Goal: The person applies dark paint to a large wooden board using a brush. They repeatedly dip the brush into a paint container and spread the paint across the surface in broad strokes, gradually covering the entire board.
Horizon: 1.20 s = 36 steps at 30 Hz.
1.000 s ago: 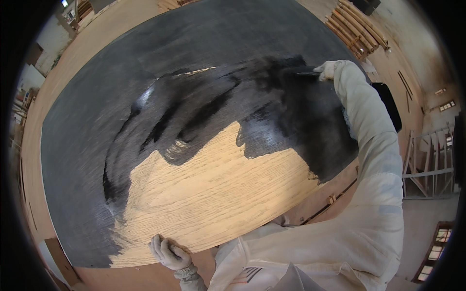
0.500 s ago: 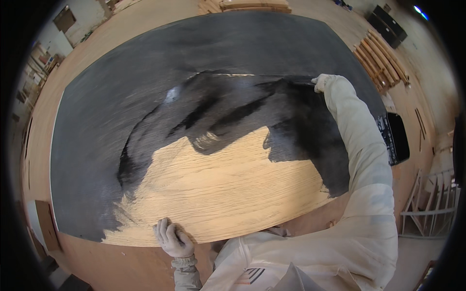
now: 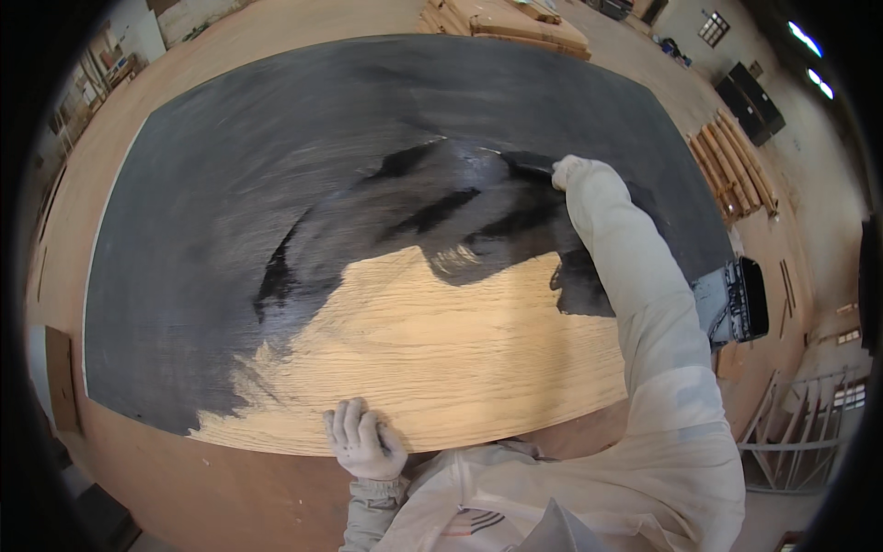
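Observation:
A large board [image 3: 478, 359] lies in front of me, its bare pale wood grain showing at the near side. Black coating [image 3: 276, 138] covers the rest, with wet, darker streaks across the middle. My right hand [image 3: 572, 171], in a whitish glove, reaches far over the board, its fingers closed round a dark, flat tool [image 3: 529, 166]. That tool touches the blackened surface; its exact kind blends into the black. At the near edge my gloved left hand [image 3: 366, 442] rests on the bare wood, fingers stretched out flat and holding nothing.
Beside the board's right edge stands a black-smeared, open container [image 3: 713, 304]. Wooden pieces [image 3: 736, 170] are stacked at the far right, near a black box [image 3: 750, 101]. More stacked boards [image 3: 515, 23] lie beyond the far edge. A metal rack [image 3: 800, 432] stands at the lower right.
My right hand has swept left over the coated part with the dark tool. The view has shifted; my left hand stays flat at the near edge.

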Motion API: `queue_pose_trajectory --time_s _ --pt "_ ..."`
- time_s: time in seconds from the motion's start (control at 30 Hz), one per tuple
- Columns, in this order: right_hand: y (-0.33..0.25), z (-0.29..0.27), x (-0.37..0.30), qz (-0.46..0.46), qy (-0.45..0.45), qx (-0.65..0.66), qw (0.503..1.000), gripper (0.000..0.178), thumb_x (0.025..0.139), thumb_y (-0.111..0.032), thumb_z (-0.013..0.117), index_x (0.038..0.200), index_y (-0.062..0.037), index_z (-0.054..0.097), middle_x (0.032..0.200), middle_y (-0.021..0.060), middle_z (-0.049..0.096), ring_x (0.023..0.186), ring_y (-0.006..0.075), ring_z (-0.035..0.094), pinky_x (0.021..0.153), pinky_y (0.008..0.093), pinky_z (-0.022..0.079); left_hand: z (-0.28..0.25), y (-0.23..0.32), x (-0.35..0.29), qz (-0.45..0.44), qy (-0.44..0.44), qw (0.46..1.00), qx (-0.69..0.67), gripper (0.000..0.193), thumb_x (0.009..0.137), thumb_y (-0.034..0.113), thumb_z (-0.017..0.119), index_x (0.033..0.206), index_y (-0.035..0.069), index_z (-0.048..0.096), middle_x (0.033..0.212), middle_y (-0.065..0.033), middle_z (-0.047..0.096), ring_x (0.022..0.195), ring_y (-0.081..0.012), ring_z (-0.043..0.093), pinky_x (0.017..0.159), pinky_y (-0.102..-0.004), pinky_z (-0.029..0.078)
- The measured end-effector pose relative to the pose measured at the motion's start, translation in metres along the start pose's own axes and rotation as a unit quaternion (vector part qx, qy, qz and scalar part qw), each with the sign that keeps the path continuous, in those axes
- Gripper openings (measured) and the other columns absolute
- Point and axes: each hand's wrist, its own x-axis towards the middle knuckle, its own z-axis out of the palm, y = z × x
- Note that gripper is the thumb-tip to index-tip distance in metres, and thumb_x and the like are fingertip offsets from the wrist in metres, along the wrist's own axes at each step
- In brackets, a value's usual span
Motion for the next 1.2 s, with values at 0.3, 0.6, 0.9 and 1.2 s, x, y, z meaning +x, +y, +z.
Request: queue_pose_trajectory --time_s 0.3,0.6,0.9,1.2 --pt "-0.144 -0.020 0.002 -0.043 0.018 0.018 0.999 0.065 0.096 -0.024 0.063 0.161 -0.0245 0.058 0.161 0.0118 0.060 0.148 0.0324 0.058 0.125 0.0454 0.045 -0.005 -0.004 0.007 0.011 -0.016 1.000 -0.024 0.022 0.087 0.016 0.067 0.106 0.005 0.067 0.127 -0.0193 0.069 0.123 -0.0441 0.062 0.114 -0.0647 0.042" --pt "-0.160 -0.034 0.023 -0.054 0.019 -0.004 0.998 0.063 0.097 -0.023 0.063 0.160 -0.0236 0.059 0.161 0.0120 0.061 0.148 0.0325 0.058 0.125 0.0453 0.046 -0.015 -0.009 0.019 0.038 -0.054 0.995 -0.072 0.027 0.082 0.020 0.068 0.103 0.004 0.066 0.123 -0.0198 0.068 0.118 -0.0438 0.062 0.105 -0.0655 0.043" --pt "-0.186 -0.041 0.027 -0.090 0.007 -0.001 0.996 0.059 0.099 -0.021 0.060 0.158 -0.0218 0.061 0.159 0.0123 0.062 0.147 0.0327 0.058 0.123 0.0456 0.047 -0.015 -0.006 0.029 0.071 -0.010 0.996 -0.049 0.018 0.081 0.014 0.068 0.096 0.006 0.062 0.112 -0.0174 0.066 0.101 -0.0383 0.063 0.090 -0.0589 0.043" --pt "-0.236 -0.006 -0.175 -0.216 -0.053 -0.004 0.975 0.060 0.106 -0.019 0.052 0.166 -0.0247 0.049 0.155 0.0131 0.065 0.145 0.0328 0.061 0.120 0.0456 0.050 -0.007 -0.008 0.013 0.070 -0.020 0.997 -0.039 0.026 0.083 0.016 0.067 0.106 0.004 0.065 0.122 -0.0205 0.068 0.115 -0.0452 0.063 0.103 -0.0658 0.044"
